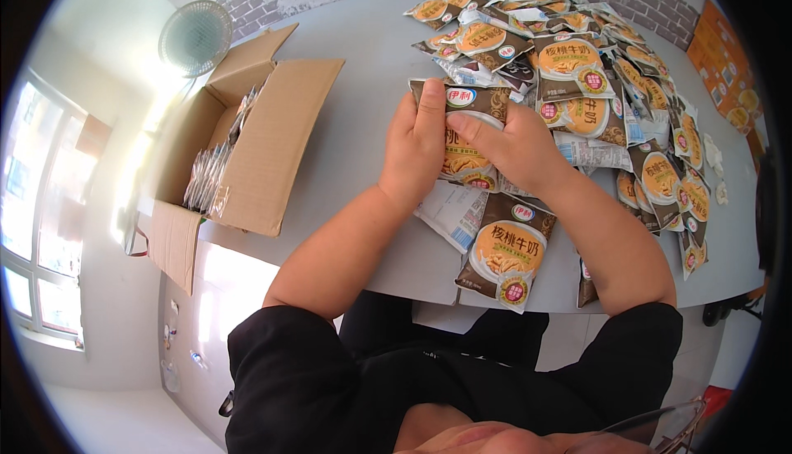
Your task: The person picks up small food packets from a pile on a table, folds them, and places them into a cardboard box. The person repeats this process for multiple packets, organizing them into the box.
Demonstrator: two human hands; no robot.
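Both my hands grip one brown-and-orange milk pouch (pixel 464 162), printed side up, above the table. My left hand (pixel 411 145) clasps its left side, thumb lying on the front. From the right, my right hand (pixel 526 151) holds the other side, its thumb across the upper front. Beneath the hands lie a pouch with its pale back up (pixel 455 214) and a front-up pouch (pixel 510 253). A large loose heap of similar pouches (pixel 575 61) spreads beyond and right of my right hand. To the left, an open cardboard box (pixel 275 145) contains a row of upright pouches (pixel 207 175).
The grey table (pixel 365 58) has a curved far edge along a brick-patterned wall (pixel 662 12). A round plastic basket (pixel 195 38) is behind the box. An orange printed carton (pixel 721 70) and crumpled tissue (pixel 713 156) are at right. The box's flaps stick outward.
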